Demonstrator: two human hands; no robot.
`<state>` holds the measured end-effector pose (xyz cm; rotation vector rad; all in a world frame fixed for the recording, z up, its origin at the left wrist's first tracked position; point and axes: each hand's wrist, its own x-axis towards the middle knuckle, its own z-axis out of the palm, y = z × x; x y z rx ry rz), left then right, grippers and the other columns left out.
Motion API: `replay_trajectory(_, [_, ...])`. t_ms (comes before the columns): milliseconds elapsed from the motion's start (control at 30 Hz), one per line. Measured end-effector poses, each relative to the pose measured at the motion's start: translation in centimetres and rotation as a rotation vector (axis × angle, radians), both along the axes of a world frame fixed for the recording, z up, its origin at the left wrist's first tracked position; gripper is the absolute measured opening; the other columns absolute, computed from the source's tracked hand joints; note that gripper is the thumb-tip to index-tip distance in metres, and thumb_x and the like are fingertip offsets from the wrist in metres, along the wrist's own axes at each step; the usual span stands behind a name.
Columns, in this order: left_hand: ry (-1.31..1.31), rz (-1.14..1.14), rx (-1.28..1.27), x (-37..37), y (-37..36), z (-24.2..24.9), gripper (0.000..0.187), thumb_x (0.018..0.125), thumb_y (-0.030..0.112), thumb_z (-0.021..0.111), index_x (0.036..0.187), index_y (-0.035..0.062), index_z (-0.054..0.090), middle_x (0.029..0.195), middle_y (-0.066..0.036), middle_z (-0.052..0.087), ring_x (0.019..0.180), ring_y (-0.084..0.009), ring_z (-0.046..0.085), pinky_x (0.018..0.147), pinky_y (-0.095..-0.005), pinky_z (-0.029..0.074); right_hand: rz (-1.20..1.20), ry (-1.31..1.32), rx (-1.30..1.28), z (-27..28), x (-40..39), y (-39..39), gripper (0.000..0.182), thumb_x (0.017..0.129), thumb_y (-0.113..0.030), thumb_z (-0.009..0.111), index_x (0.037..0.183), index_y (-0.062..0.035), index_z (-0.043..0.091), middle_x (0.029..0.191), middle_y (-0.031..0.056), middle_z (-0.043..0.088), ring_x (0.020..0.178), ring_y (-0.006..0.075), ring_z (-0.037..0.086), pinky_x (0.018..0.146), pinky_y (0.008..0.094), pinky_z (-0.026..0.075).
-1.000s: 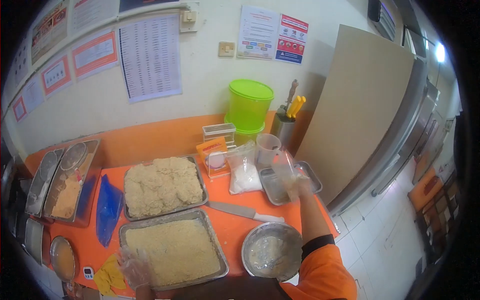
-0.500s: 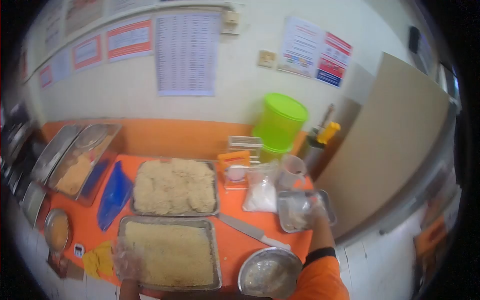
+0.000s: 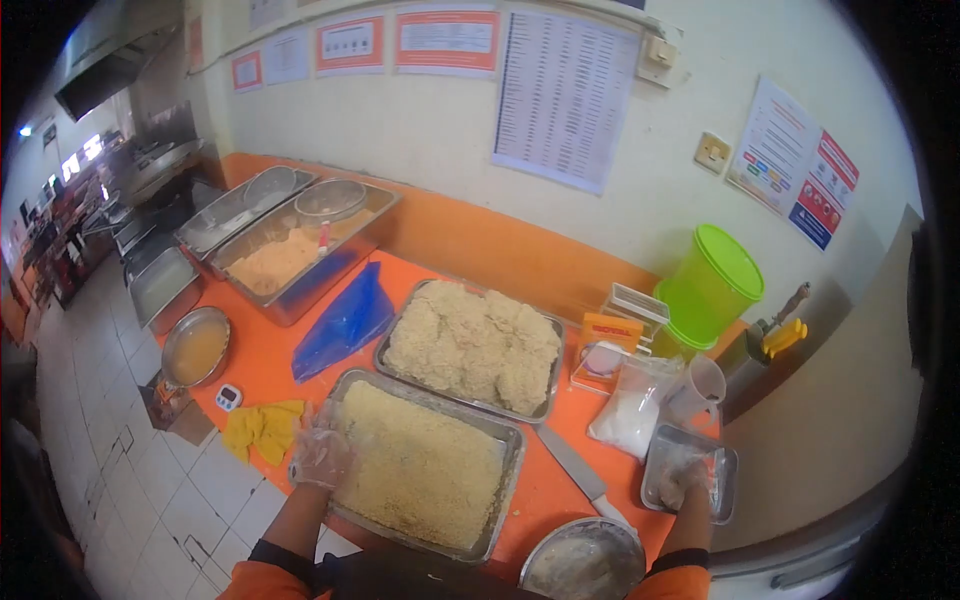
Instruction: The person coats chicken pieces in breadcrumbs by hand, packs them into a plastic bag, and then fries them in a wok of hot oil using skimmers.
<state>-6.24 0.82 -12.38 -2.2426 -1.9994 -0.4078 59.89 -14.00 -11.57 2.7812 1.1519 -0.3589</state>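
My left hand [image 3: 320, 452], in a clear plastic glove, rests at the left edge of a metal tray [image 3: 516, 470] spread with pale yellow crumbs [image 3: 425, 465]; its fingers look spread with nothing in them. At the right, my gloved right hand [image 3: 688, 478] reaches into a small metal tray [image 3: 731, 490], its fingers blurred and what they touch unclear. Behind the crumb tray stands another tray heaped with a pale coated mass [image 3: 475, 345]. A knife [image 3: 572, 462] with a white handle lies between the trays and a metal bowl [image 3: 585, 560].
Yellow cloth [image 3: 262, 430], a timer [image 3: 228, 397], a bowl of liquid [image 3: 197, 348] and blue plastic [image 3: 345, 320] are at left. Deep pans [image 3: 285, 290] stand behind. A bag of white powder [image 3: 632, 405], a jug [image 3: 696, 388] and green containers [image 3: 710, 285] are at right.
The view has swung left, so the table sits further right in the picture. Both forearms now show. My right hand is still in the small tray and my left still at the crumb tray's edge.
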Motion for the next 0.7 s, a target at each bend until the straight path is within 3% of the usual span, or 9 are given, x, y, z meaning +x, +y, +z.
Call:
replay_trajectory(67, [0.051,-0.004,0.046,-0.4,0.0,-1.1,0.074,0.077,0.054,0.056,0.134,0.0077,0.044,0.142,-0.011,0.037,0.134,-0.0357,0.024,0.107,-0.052,0.016,-0.076,0.123,0.162,-2.1,3.6,-1.5,0.051,0.071,-0.03,0.067,0.112,-0.0014,0.06,0.123,0.0135,0.057,0.114,0.0218,0.055,0.088,0.0359,0.048])
replay_trajectory(133, [0.101,0.0,0.024,-0.6,0.0,-1.1,0.074,0.077,0.054,0.055,0.134,0.0074,0.043,0.142,-0.011,0.037,0.133,-0.0353,0.024,0.107,-0.0514,0.016,0.009,-0.058,-0.024,-3.3,5.6,-2.2,0.049,0.073,-0.031,0.065,0.113,-0.0013,0.059,0.121,0.0126,0.057,0.112,0.0208,0.055,0.086,0.0346,0.048])
replay_trajectory(367, [0.191,0.013,-0.024,-0.4,0.1,-0.7,0.074,0.078,0.051,0.054,0.137,0.0082,0.039,0.143,-0.012,0.035,0.134,-0.0355,0.023,0.106,-0.0503,0.017,-0.188,-0.078,0.173,-4.3,8.6,-4.2,0.045,0.077,-0.031,0.062,0.111,-0.0032,0.057,0.118,0.0111,0.056,0.108,0.0198,0.054,0.085,0.0338,0.048])
replay_trajectory(467, [0.123,0.036,-0.058,0.4,-0.1,1.0,0.078,0.078,0.052,0.054,0.137,0.0048,0.036,0.143,-0.016,0.034,0.133,-0.036,0.026,0.104,-0.0523,0.02,-0.272,-0.098,0.323,-4.2,9.4,-4.6,0.043,0.078,-0.031,0.061,0.111,-0.004,0.057,0.116,0.0105,0.055,0.106,0.0193,0.054,0.085,0.0334,0.047])
replay_trajectory(600, [-0.268,0.242,0.06,-0.6,4.4,-0.5,0.085,0.079,0.057,0.053,0.137,-0.0013,0.033,0.142,-0.021,0.033,0.132,-0.0352,0.03,0.105,-0.051,0.022,-0.392,-0.093,0.616,-3.7,9.1,-5.0,0.04,0.08,-0.031,0.06,0.11,-0.005,0.056,0.114,0.0096,0.055,0.104,0.0187,0.053,0.084,0.0329,0.047])
replay_trajectory(700, [-0.357,0.38,0.067,-0.4,8.9,4.2,0.089,0.079,0.06,0.052,0.137,-0.0035,0.031,0.143,-0.022,0.031,0.133,-0.0342,0.029,0.108,-0.0482,0.021,-0.457,-0.059,0.887,-2.5,7.8,-5.4,0.038,0.082,-0.031,0.059,0.109,-0.0058,0.055,0.112,0.0089,0.054,0.102,0.0183,0.053,0.084,0.0326,0.047])
